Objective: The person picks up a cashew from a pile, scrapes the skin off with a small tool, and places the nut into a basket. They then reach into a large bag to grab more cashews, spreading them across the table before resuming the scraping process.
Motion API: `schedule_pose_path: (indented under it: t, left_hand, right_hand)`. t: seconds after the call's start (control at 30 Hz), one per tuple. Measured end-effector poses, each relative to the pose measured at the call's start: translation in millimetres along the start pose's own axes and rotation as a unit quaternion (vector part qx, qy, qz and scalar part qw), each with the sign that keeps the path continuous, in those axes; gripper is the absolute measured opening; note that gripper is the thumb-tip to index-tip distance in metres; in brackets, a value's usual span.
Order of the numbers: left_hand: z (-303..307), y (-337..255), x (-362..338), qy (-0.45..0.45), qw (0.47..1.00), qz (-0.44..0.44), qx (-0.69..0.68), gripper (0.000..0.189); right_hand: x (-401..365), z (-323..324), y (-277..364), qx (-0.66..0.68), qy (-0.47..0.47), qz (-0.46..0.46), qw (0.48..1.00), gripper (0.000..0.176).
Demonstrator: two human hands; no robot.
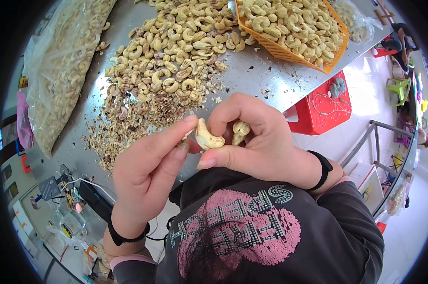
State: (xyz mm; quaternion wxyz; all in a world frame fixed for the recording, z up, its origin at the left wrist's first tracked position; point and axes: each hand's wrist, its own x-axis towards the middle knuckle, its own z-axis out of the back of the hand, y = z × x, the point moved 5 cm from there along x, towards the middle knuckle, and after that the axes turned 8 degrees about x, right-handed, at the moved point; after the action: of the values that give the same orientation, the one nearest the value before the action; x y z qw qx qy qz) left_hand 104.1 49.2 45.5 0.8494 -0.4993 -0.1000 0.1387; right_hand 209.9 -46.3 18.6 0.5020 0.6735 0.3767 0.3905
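Between the thumb and forefinger of my right hand (263, 137) is a curved, pale cashew nut (207, 137). More cashew (241, 131) is tucked in the curled fingers of the same hand. My left hand (150, 165) is closed in a pinch, its fingertips right at the left side of the held nut. A small pale bit shows between them, too small to name. Beyond my hands, a heap of cashews (176, 52) with patches of brown skin lies on the metal table (252, 80). Loose skin flakes and crumbs (128, 118) lie nearer me.
An orange plastic basket (289, 53) full of cashews stands at the far right of the table. A big clear bag (62, 71) of cashews lies along the left. A red stool (318, 106) stands beyond the table's right edge. A clear plastic bag (358, 21) lies behind the basket.
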Motion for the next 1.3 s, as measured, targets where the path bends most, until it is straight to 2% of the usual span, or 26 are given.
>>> schedule_pose_path:
  t: [0.07,0.2,0.27,0.37,0.5,0.6,0.67,0.7,0.77,0.87,0.9,0.97,1.1,1.17,1.3]
  left_hand:
    - [1.8,-1.3,0.5,-0.006,0.999,0.003,0.051,0.031]
    - [2.2,-4.9,1.4,-0.009,0.997,-0.007,0.07,0.034]
    - [1.4,-10.7,4.4,0.004,0.992,-0.065,0.106,0.036]
    - [0.7,-7.7,3.0,-0.016,0.991,-0.082,0.109,0.038]
    - [1.6,-8.0,3.1,-0.018,0.991,-0.083,0.108,0.037]
    - [2.4,-10.7,3.7,-0.005,0.981,-0.1,0.164,0.034]
    - [3.7,-9.5,3.2,-0.035,0.978,-0.119,0.168,0.032]
    - [3.8,-9.4,1.9,-0.036,0.978,-0.119,0.168,0.032]
    - [4.6,-1.7,-1.0,-0.025,0.997,-0.034,0.067,0.033]
    - [3.7,-5.5,-0.4,-0.022,0.997,-0.013,0.066,0.034]
    - [4.5,-6.4,0.8,-0.022,0.997,-0.014,0.066,0.034]
    - [4.1,-12.5,3.1,-0.013,0.991,-0.068,0.112,0.035]
    - [5.2,-10.4,3.1,-0.008,0.986,-0.081,0.148,0.035]
    - [6.4,-12.8,3.8,-0.021,0.972,-0.129,0.197,0.035]
    - [5.8,-6.3,-0.1,-0.01,0.994,-0.059,0.093,0.035]
  right_hand:
    - [0.2,0.3,0.1,-0.001,-0.001,-0.004,1.0,0.029]
    - [0.4,0.7,-0.3,0.009,0.004,-0.007,1.0,0.029]
    - [0.8,1.0,0.6,0.0,0.006,0.0,1.0,0.028]
    - [1.3,1.4,1.3,-0.009,0.009,0.011,1.0,0.028]
    - [0.6,0.3,-0.7,0.019,0.012,0.014,1.0,0.027]
    - [0.1,-0.8,0.0,0.03,0.019,0.02,0.999,0.027]
    - [-0.6,-1.4,-0.9,0.042,0.017,0.014,0.999,0.027]
    - [-0.7,-1.3,-1.6,0.053,0.015,0.008,0.998,0.027]
    - [0.8,-0.6,-1.1,0.067,0.005,-0.003,0.998,0.025]
    - [1.2,0.4,-3.2,0.08,0.006,-0.005,0.997,0.025]
    - [0.9,0.4,-2.9,0.079,0.014,0.003,0.997,0.026]
    - [1.4,0.9,-2.2,0.07,0.018,0.006,0.997,0.026]
    - [1.6,0.0,-1.1,0.057,0.007,0.006,0.998,0.022]
    - [0.8,-0.7,-2.2,0.059,0.01,0.009,0.998,0.022]
    - [0.3,-0.1,-2.3,0.063,0.031,0.01,0.997,0.026]
